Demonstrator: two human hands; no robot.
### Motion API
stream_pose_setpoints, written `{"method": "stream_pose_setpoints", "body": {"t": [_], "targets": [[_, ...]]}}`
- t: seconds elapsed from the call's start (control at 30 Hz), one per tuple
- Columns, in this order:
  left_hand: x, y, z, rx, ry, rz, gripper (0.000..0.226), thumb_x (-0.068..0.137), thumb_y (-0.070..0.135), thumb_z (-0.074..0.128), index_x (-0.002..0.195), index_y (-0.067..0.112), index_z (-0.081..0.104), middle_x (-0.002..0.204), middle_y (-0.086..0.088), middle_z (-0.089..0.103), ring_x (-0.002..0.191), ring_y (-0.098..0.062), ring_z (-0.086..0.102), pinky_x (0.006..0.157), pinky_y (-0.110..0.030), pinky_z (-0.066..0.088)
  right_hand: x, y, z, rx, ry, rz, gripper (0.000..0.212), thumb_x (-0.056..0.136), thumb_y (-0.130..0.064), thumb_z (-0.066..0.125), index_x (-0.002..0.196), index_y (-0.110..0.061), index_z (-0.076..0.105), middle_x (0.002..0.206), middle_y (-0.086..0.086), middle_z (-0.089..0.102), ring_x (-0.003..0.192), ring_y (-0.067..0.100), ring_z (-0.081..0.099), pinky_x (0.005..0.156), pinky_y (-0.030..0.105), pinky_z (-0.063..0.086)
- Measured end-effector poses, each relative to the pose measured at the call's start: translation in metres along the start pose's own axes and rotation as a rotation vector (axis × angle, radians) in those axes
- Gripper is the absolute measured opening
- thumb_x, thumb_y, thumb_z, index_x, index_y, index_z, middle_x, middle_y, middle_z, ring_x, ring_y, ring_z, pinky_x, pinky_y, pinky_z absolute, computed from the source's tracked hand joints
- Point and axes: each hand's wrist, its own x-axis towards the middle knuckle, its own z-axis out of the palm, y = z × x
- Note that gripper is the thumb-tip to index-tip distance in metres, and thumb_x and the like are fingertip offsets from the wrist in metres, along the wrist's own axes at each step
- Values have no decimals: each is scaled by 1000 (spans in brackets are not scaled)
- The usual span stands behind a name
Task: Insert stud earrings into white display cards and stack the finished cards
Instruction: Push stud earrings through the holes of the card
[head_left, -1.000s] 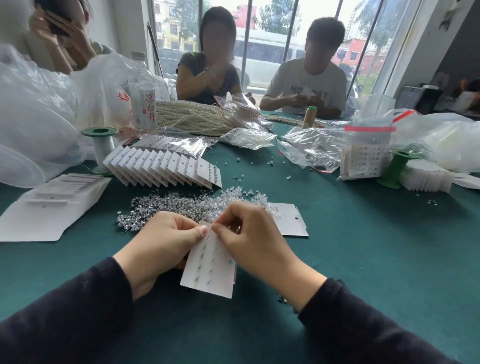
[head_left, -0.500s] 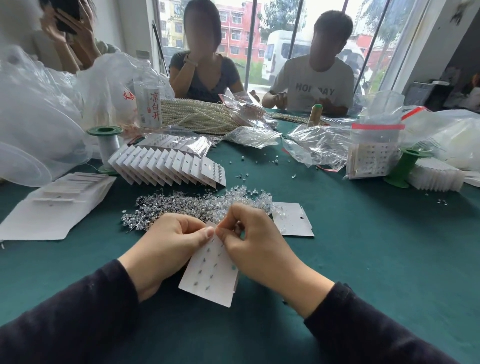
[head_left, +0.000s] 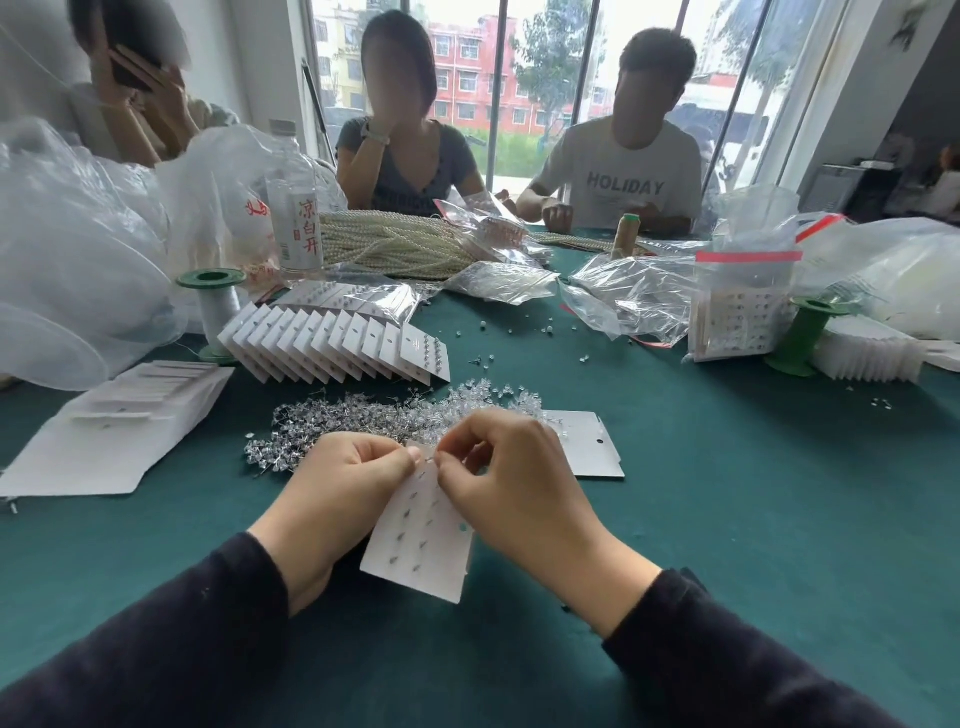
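- Stud earrings, small, clear and silver-posted, lie in a loose glittering heap (head_left: 395, 415) on the green felt tabletop (head_left: 753, 519), just beyond the hands.
- One white rectangular display card (head_left: 421, 540) is held tilted above the tabletop; two columns of posts show through it, so it looks mostly filled, with the top row in work.
- Finished white cards stand fanned in a leaning row (head_left: 332, 343) farther back; a blank white card (head_left: 592, 452) lies flat beside the heap, and the heap suggests much is left.
- Left hand (head_left: 343, 488) pinches the card's upper edge, thumb on top.
- Right hand (head_left: 514, 483) is closed narrow, fingertips meeting at the card's top, apparently on a stud too small to confirm.
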Motion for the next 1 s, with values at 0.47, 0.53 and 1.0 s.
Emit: {"method": "stream_pose_setpoints", "body": {"t": [0.47,0.53,1.0], "targets": [[0,-4,3,191,58,128,26,88,14,57,69,2,69,79,-28,66,64,-27,58,61,-39,48,-2,-1,7,-83,-17,1,10,76,-16,62,67,-11,64,67,-3,60,59,6,49,57,14,39],[2,-7,4,245,77,155,26,87,15,58,67,3,69,77,-26,66,61,-22,54,57,-35,46,-2,-1,8,-100,-19,1,11,76,-17,62,67,-11,63,68,-3,60,59,7,48,58,15,39],[-8,-2,5,421,227,356,35,85,16,56,52,5,55,47,-2,47,47,-12,40,46,-20,32,-4,-7,9,-84,32,-51,13,76,-15,63,63,-13,63,67,-5,59,60,9,53,58,18,43]]}}
